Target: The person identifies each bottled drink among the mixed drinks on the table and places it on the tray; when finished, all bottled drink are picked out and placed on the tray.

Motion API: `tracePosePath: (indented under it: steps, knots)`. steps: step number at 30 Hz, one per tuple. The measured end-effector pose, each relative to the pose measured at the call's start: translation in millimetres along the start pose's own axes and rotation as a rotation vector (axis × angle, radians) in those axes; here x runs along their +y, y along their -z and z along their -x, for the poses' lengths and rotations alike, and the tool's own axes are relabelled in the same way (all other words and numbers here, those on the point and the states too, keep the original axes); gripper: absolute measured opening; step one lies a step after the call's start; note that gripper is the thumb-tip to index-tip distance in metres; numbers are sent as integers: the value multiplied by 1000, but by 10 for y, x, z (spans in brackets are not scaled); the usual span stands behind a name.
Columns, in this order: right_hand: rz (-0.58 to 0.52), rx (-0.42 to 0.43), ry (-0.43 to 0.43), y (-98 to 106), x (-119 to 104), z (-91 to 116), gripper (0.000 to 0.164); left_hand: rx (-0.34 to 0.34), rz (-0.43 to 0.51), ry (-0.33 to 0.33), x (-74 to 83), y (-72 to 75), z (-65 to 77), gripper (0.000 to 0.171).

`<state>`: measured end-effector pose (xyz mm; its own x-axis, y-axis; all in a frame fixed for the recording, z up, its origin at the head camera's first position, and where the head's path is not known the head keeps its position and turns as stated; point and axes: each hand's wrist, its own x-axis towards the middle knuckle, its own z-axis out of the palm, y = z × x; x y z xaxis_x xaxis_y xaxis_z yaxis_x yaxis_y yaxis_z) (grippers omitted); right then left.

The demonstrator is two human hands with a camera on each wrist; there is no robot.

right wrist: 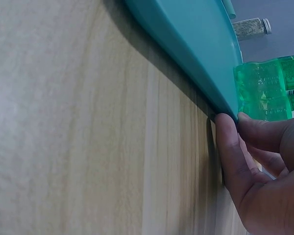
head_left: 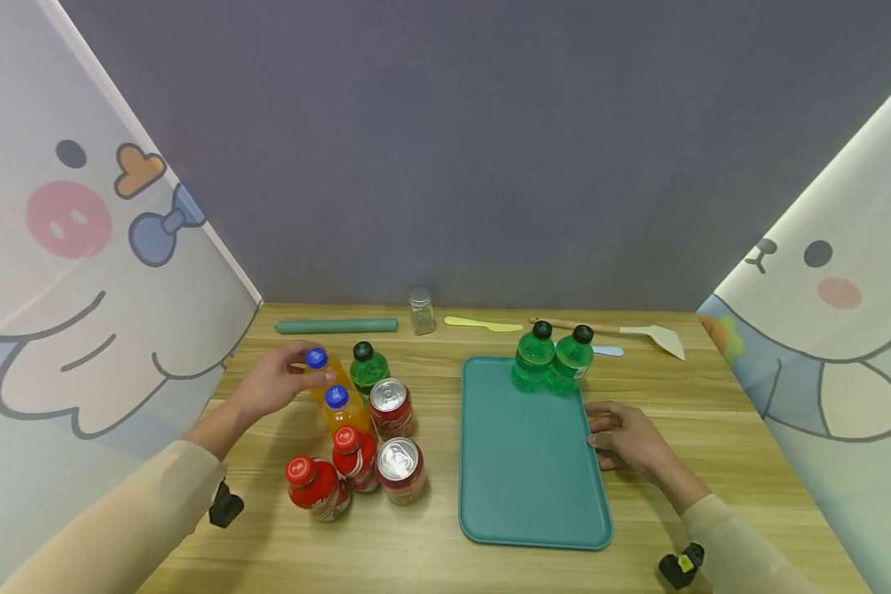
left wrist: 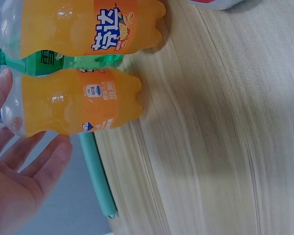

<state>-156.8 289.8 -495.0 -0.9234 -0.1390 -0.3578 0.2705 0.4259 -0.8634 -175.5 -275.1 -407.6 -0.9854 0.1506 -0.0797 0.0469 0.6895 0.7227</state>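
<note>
My left hand (head_left: 278, 381) is round the upper part of the rear orange soda bottle (left wrist: 63, 102), thumb on one side and loosely bent fingers on the other. A second orange soda bottle (head_left: 345, 411) with a blue cap stands right beside it, and a green soda bottle (head_left: 369, 367) just behind. My right hand (head_left: 627, 437) is at the right edge of a teal tray (head_left: 530, 462), pinching its rim between thumb and fingers (right wrist: 226, 129). Two green soda bottles (head_left: 535, 360) with black caps stand upright together at the tray's back right corner.
Two red-capped bottles (head_left: 318, 488) and two red cans (head_left: 401, 470) stand left of the tray. Along the back wall lie a teal roll (head_left: 336, 326), a spice jar (head_left: 421, 312), a yellow knife (head_left: 483, 324), a pale-blue-handled piece (head_left: 607, 351) and a spatula (head_left: 661, 337).
</note>
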Motion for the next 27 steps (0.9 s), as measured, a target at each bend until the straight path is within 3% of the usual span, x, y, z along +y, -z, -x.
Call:
tracePosePath:
  steps: [6,11,19,27]
  knots:
    - [9,-2,10,17,13,-18,61,30,-7,17,-20,57,45,61]
    - [13,-2,18,25,21,-30,62,73,-17,26,64,155,83,62]
    - [3,-3,16,9,31,-26,61,126,-35,-3,320,362,121,56]
    - [-5,-2,8,10,29,-11,61,172,45,-39,615,564,129,53]
